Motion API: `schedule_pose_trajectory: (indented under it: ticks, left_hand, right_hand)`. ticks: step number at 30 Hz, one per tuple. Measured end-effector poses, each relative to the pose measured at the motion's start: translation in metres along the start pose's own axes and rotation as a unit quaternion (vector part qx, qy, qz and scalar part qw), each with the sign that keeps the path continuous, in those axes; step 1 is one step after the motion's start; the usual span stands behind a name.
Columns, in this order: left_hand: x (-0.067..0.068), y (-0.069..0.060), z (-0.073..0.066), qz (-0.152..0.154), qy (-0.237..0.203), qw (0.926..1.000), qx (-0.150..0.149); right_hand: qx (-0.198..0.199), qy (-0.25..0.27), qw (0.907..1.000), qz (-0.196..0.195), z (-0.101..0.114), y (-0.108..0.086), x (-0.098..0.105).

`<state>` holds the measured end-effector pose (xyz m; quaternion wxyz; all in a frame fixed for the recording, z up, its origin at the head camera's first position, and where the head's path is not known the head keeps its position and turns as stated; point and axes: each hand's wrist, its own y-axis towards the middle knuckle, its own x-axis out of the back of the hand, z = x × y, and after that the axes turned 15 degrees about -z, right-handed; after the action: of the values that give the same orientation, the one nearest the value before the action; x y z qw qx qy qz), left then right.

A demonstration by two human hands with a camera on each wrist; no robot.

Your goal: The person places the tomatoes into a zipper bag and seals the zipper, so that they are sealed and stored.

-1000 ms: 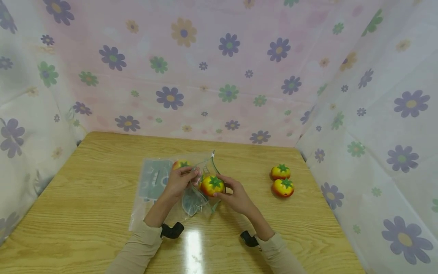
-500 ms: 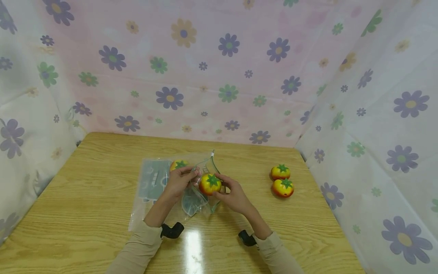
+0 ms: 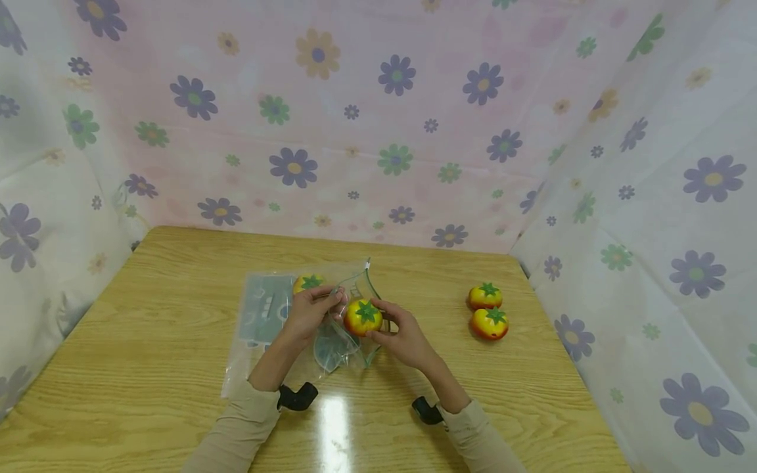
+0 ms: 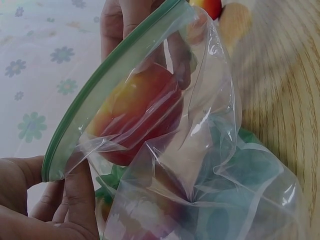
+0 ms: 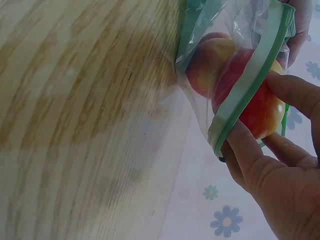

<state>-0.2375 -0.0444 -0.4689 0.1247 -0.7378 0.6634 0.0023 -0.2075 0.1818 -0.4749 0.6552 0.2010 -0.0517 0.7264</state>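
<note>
A clear zip bag (image 3: 251,368) with a green-edged mouth lies on the table, its mouth raised and facing right. My left hand (image 3: 305,316) pinches the green rim (image 4: 80,107) between thumb and fingers. With my right hand (image 3: 407,336) I grip a red-yellow fruit (image 3: 363,318) with a green leafy top, which sits at the bag's mouth, partly behind the plastic in the right wrist view. Another such fruit (image 3: 308,283) is in the bag beyond my left hand, and the right wrist view shows fruit (image 5: 206,65) deeper inside.
Two more red-yellow fruits, one (image 3: 485,296) behind the other (image 3: 489,324), sit on the wooden table (image 3: 177,420) at the right. Flowered cloth (image 3: 367,131) stands behind the table and along both sides.
The gripped fruit and my right hand have moved slightly left, into the bag's mouth. The fruit beyond my left hand has shifted a little left. My left hand keeps its hold on the rim.
</note>
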Motion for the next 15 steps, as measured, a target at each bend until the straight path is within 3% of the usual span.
schedule_pose_trajectory:
  ticks: [7, 15]
  left_hand:
    - [0.0002, 0.0012, 0.0002, -0.012, 0.020, 0.9997, 0.001]
    - [0.0022, 0.0001, -0.0009, -0.002, 0.026, 0.9996, -0.007]
  right_hand:
    - [0.007, -0.010, 0.9999, -0.006, -0.0022, 0.0009, -0.0020]
    - [0.018, -0.012, 0.9997, -0.007, -0.0030, 0.0023, -0.0057]
